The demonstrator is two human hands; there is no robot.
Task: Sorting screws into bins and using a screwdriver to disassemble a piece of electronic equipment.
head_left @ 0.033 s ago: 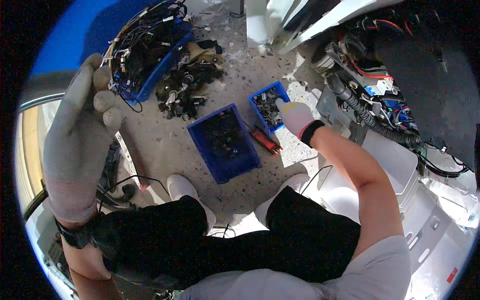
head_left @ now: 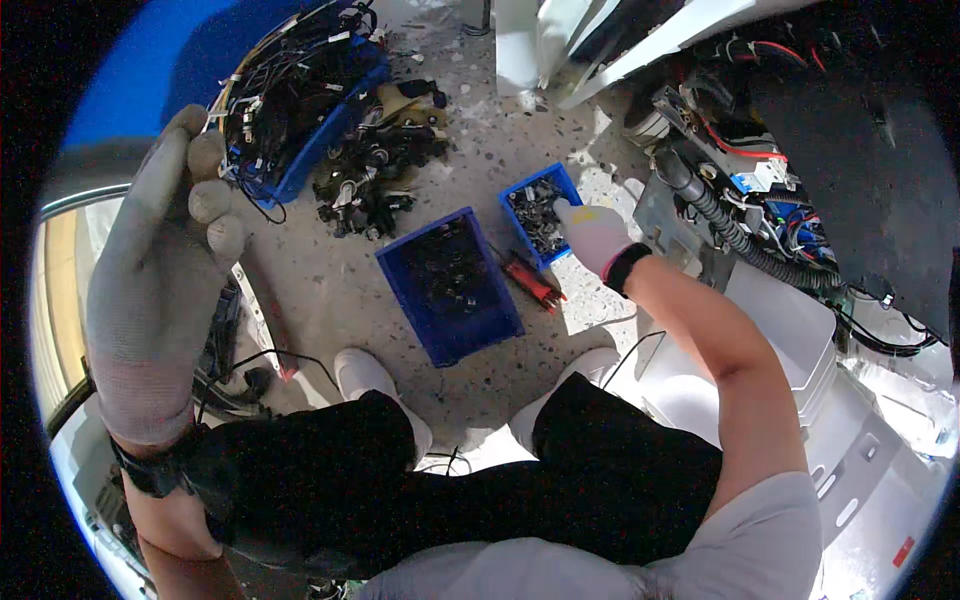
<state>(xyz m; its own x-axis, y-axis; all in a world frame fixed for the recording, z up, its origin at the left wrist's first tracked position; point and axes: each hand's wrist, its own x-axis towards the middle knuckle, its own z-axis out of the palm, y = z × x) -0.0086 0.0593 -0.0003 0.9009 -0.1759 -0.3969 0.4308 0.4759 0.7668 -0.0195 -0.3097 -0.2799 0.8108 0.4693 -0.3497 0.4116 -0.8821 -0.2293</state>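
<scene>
1. Grey speckled floor (head_left: pixel 480 130), partly sunlit.
2. On it: small blue bin (head_left: pixel 566 182), jumbled grey-black parts (head_left: pixel 537 215) inside.
3. My right hand (head_left: pixel 598 238) is over its edge; grip, cannot tell. Left hand (head_left: pixel 160 270) loose, empty.

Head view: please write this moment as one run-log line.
left hand: gloved, near camera | right hand: gloved, at small blue bin | red tool: beside larger blue bin

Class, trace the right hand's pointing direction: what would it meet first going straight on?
Most likely the small loose parts in the small blue box; the right hand points in over its edge, though any gap is unclear.
</scene>
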